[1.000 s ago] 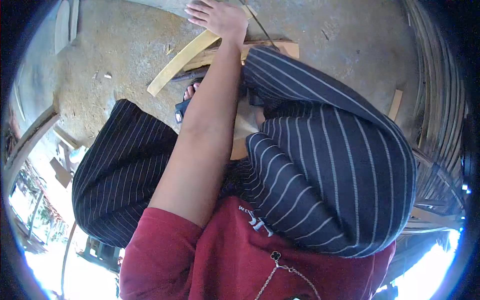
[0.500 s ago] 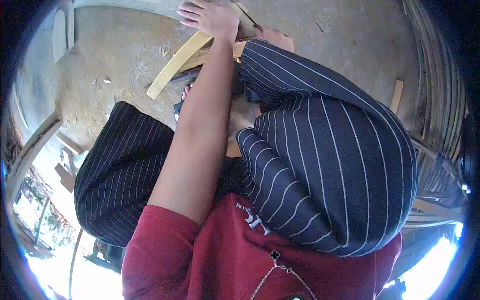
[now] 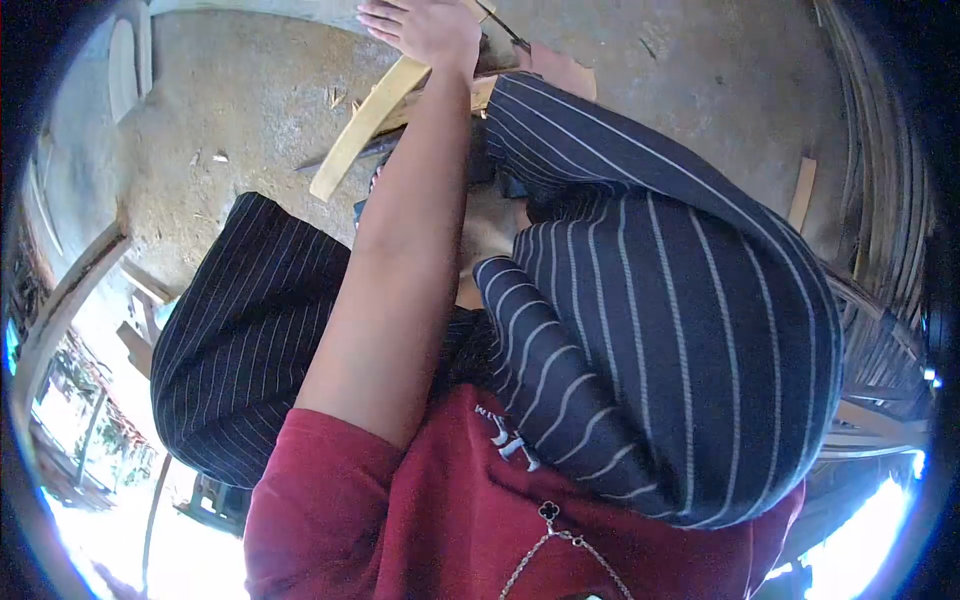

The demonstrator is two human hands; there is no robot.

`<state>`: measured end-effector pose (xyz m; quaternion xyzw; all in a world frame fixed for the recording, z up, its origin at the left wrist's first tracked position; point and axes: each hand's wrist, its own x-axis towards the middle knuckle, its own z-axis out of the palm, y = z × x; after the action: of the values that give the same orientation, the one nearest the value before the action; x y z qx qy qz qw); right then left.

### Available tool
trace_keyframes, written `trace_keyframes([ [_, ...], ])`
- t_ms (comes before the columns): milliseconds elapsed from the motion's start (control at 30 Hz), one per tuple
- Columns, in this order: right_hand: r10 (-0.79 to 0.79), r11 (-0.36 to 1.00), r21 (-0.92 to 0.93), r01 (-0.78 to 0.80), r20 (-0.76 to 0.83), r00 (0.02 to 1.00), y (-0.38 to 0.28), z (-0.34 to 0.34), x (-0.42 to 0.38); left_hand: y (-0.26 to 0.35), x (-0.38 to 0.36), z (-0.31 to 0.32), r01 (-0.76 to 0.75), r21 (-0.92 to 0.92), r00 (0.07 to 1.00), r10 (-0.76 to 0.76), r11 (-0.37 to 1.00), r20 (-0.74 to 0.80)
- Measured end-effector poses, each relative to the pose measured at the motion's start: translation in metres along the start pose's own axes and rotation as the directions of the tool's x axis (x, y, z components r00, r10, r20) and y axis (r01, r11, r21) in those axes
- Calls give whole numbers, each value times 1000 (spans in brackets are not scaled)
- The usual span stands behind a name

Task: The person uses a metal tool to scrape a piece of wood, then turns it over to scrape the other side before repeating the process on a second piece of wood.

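Note:
My left hand [image 3: 425,28] reaches forward to the top edge of the view, fingers stretched out to the left and slightly apart. The palm side faces down over the upper end of a long pale yellow strip of wood [image 3: 365,130]. Under that strip and my forearm, more light wood [image 3: 480,94] shows in part. Beyond my right knee, part of my right hand [image 3: 560,72] appears, closed at the end of a thin dark tool [image 3: 505,28]. Its fingers are mostly hidden, and I cannot tell what kind of tool it is.
My knees in striped dark trousers [image 3: 660,300] frame the work. Wood chips [image 3: 220,157] dot the concrete floor [image 3: 270,90]. A loose wood strip [image 3: 803,195] lies to the right, near a stack of long strips [image 3: 890,180]. Curved wood [image 3: 75,270] stands at the left.
The lower end of the yellow strip has shifted slightly right. The dark tool and the hand at its end sit a little lower and further right. My left hand stays nearly in place.

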<state>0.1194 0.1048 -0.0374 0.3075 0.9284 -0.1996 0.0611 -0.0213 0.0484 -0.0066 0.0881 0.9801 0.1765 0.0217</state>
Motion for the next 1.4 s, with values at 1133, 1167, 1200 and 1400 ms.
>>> trace_keyframes([
  [1133,-159,968,160,192,-198,967,-12,-14,22,-11,15,32,36,-87,996,-43,996,-77],
  [1167,-28,985,167,43,-89,996,-26,-33,24,-14,22,52,53,-114,982,-72,992,-177],
  [1200,-22,990,136,30,-57,998,-24,-31,20,-11,22,51,67,-141,956,-104,988,-273],
  [1400,-16,993,121,10,48,999,-13,-27,-16,-16,-3,35,-232,-157,952,191,960,-240],
])
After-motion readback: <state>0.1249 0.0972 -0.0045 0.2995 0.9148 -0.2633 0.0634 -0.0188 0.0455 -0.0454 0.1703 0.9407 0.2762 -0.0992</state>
